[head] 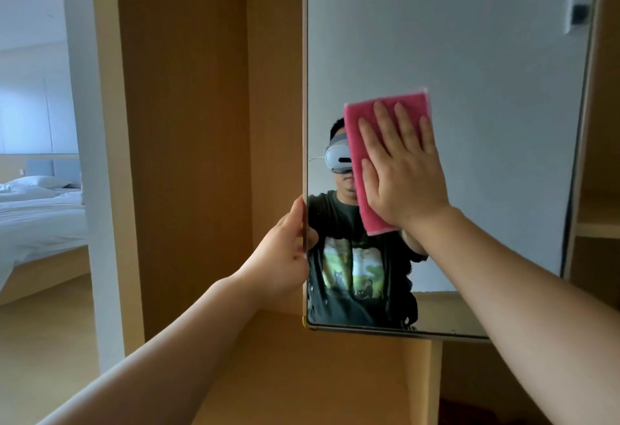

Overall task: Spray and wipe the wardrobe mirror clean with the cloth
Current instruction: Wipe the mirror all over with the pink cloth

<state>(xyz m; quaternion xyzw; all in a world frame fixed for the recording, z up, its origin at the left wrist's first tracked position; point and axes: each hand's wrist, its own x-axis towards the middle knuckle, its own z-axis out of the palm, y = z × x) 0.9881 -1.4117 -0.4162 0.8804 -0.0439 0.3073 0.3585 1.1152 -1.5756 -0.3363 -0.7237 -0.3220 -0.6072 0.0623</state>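
The wardrobe mirror (469,55) is a tall framed panel that fills the upper right of the head view. A folded pink cloth (360,129) lies flat against the glass near its middle. My right hand (402,176) presses on the cloth with the palm flat and the fingers spread upward. My left hand (285,253) grips the mirror's left edge, thumb in front and fingers behind. No spray bottle is in view. The glass reflects a person in a dark printed shirt and a headset.
A wooden wardrobe post (181,139) stands left of the mirror, with a wooden shelf surface (302,374) below it. Open wardrobe shelves (600,223) sit at the right. A bed with white linen (37,213) lies beyond at far left.
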